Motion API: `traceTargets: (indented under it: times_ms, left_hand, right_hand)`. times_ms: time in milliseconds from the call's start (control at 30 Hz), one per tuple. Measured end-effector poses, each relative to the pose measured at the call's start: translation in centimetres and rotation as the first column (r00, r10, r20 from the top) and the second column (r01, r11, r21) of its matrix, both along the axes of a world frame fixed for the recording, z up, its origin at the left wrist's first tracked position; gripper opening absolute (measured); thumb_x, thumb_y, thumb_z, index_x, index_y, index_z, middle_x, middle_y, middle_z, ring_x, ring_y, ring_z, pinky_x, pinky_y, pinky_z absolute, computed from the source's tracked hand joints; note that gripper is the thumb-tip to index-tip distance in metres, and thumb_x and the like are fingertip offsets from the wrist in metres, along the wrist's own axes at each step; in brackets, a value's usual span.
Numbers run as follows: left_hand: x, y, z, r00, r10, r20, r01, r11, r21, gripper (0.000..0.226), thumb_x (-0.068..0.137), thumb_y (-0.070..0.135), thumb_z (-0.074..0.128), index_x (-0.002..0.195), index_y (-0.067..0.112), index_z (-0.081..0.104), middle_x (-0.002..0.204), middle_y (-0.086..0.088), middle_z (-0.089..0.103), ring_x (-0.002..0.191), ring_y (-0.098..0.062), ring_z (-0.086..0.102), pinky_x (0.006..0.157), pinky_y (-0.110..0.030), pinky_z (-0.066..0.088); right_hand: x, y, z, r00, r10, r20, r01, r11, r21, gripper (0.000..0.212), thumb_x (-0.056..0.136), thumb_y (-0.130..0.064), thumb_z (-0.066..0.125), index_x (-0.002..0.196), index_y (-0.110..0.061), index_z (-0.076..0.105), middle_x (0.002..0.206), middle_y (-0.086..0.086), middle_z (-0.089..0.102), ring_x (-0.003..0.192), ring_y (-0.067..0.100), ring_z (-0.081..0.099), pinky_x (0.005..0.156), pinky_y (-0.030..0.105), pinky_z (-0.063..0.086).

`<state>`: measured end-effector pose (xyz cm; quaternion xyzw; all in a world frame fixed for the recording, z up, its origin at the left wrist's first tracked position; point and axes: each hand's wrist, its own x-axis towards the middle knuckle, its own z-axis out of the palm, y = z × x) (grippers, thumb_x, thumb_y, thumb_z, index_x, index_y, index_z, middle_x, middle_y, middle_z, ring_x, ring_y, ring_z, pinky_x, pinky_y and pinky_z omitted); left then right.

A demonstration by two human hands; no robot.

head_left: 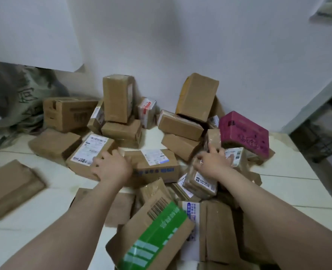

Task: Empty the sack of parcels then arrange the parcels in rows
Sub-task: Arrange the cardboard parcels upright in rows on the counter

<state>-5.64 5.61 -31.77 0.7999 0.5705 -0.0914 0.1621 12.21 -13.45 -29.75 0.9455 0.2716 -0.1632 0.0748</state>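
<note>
Head view: on the floor (288, 191), the sack (15, 98) lies slumped at back left, seemingly emptied. The parcels (180, 125) sit heaped by the wall, with no rows yet. The left hand (110, 166) rests with spread fingers on a labelled box (87, 151). The right hand (212, 160) sits on a small parcel (200, 180) with fingers bent, but blur hides whether it grips. Best to take 1 box at a time from the heap's near edge and start a row on bare floor at left.
</note>
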Motion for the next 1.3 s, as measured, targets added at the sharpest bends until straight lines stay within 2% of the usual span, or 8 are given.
traceTargets:
  times_ms: [100,233,433,567,867,1067,1200,1300]
  left_hand:
    - [3.9,-0.5,1.1,0.974,-0.175,0.142,0.139,0.963,0.232,0.055,0.096,0.050,0.043,0.142,0.019,0.040,0.149,-0.014,0.029,0.139,-0.038,0.023,0.111,-0.060,0.022]
    - [11.1,-3.3,2.1,0.854,-0.483,0.194,0.405,0.851,0.335,0.065,0.095,0.045,0.046,0.153,0.031,0.020,0.164,-0.001,0.004,0.150,-0.028,-0.005,0.116,-0.062,-0.003]
    - [20.0,-6.6,1.3,0.740,-0.656,0.147,0.576,0.732,0.363,0.074,0.092,0.039,0.057,0.154,0.034,0.017,0.164,0.002,0.000,0.150,-0.026,-0.013,0.115,-0.064,-0.008]
    - [21.0,-4.4,-0.3,0.752,-0.647,0.125,0.584,0.742,0.330,0.069,0.089,0.037,0.061,0.149,0.044,0.026,0.164,0.005,0.006,0.151,-0.029,-0.004,0.113,-0.066,-0.012]
    - [14.1,1.5,-1.7,0.973,-0.215,0.078,0.204,0.970,0.136,0.063,0.091,0.026,0.054,0.146,0.041,0.026,0.150,-0.009,0.038,0.141,-0.037,0.028,0.112,-0.071,0.003]
    - [12.9,2.5,-0.4,0.995,-0.076,-0.069,0.085,0.987,0.139,0.055,0.088,0.043,0.061,0.136,0.020,0.046,0.136,-0.018,0.050,0.133,-0.041,0.037,0.112,-0.066,0.016]
    - [16.3,-1.0,0.3,0.832,-0.448,0.327,0.274,0.844,0.460,0.056,0.089,0.036,0.058,0.142,0.033,0.039,0.153,-0.003,0.033,0.142,-0.030,0.025,0.115,-0.063,0.018]
    - [17.4,-3.3,-0.8,0.698,-0.711,0.087,0.662,0.687,0.299,0.050,0.094,0.051,0.045,0.143,0.047,0.037,0.163,0.008,0.012,0.151,-0.022,-0.003,0.111,-0.071,-0.007]
  right_hand:
    - [1.1,2.1,0.5,0.979,-0.065,0.195,0.020,0.974,0.224,0.043,0.094,-0.048,0.045,0.130,-0.027,0.055,0.148,0.007,0.036,0.137,0.032,0.023,0.111,0.058,0.023]
    - [3.3,2.2,-0.4,0.934,0.325,0.147,-0.341,0.935,0.097,0.044,0.093,-0.048,0.048,0.136,-0.039,0.048,0.163,0.000,0.006,0.149,0.030,-0.005,0.114,0.064,-0.008]
    - [9.6,-0.5,0.0,0.999,-0.024,-0.035,0.019,0.990,-0.140,0.061,0.094,-0.059,0.041,0.146,-0.028,0.038,0.164,0.006,0.000,0.147,0.041,-0.012,0.111,0.071,-0.006]
    - [11.8,-1.5,-0.2,0.969,-0.230,0.090,0.232,0.972,-0.017,0.064,0.092,-0.057,0.046,0.144,-0.019,0.041,0.155,0.011,0.027,0.143,0.041,0.013,0.112,0.068,0.010]
    - [11.3,5.4,-1.2,0.967,0.253,-0.026,-0.220,0.885,0.410,0.050,0.096,-0.029,0.044,0.144,-0.042,0.036,0.163,-0.008,0.004,0.149,0.024,-0.005,0.117,0.060,0.006]
    - [11.6,5.3,-2.9,0.986,0.124,-0.108,-0.136,0.984,-0.113,0.058,0.086,-0.009,0.046,0.143,-0.021,0.042,0.157,0.005,0.024,0.146,0.036,0.005,0.111,0.070,0.007]
    - [11.1,3.4,-2.9,0.995,-0.052,-0.083,0.039,0.988,-0.150,0.054,0.091,-0.023,0.048,0.143,-0.015,0.040,0.153,0.008,0.027,0.141,0.038,0.016,0.111,0.061,0.020]
    - [9.0,1.7,-2.2,0.984,0.140,-0.113,-0.126,0.984,0.123,0.051,0.093,-0.044,0.048,0.143,-0.035,0.040,0.159,0.000,0.018,0.146,0.034,0.007,0.114,0.063,0.011]
